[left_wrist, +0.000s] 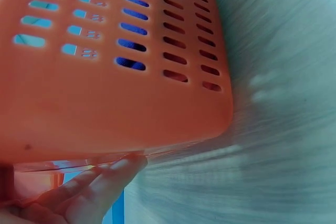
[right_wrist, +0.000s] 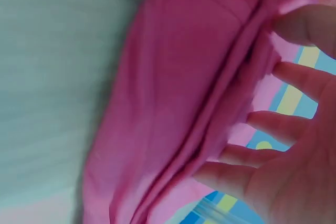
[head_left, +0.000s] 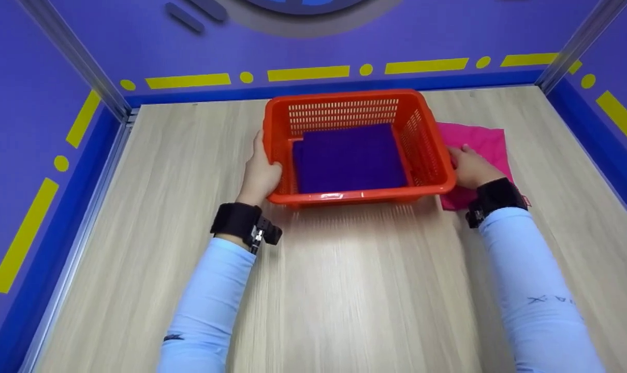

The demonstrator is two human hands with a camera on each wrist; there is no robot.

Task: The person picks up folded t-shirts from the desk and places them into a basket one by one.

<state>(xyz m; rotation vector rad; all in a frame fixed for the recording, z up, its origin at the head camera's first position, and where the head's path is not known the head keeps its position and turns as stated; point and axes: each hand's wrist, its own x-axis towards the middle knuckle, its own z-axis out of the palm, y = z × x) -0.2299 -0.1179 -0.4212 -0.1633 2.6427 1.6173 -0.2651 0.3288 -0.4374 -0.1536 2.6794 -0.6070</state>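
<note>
An orange-red plastic basket [head_left: 362, 196] with slotted walls is at the back middle of the table. Inside it lies a folded dark purple cloth [head_left: 349, 158]. My left hand [head_left: 261, 173] grips the basket's left end, thumb at the rim and fingers along the outside, as the left wrist view also shows. Beside the basket's right end is my right hand [head_left: 471, 166], above a folded pink cloth [head_left: 481, 139]. In the right wrist view its fingers [right_wrist: 281, 127] are spread and fairly straight, at the pink cloth's folded edge. Whether the basket's underside touches the table I cannot tell.
The wood-grain table [head_left: 344, 290] is bounded by blue-purple panels [head_left: 313, 57] with yellow markings at the back and sides. Metal posts [head_left: 75, 57] stand at the back corners. Black wrist straps [head_left: 236, 220] with small cameras sit on both wrists.
</note>
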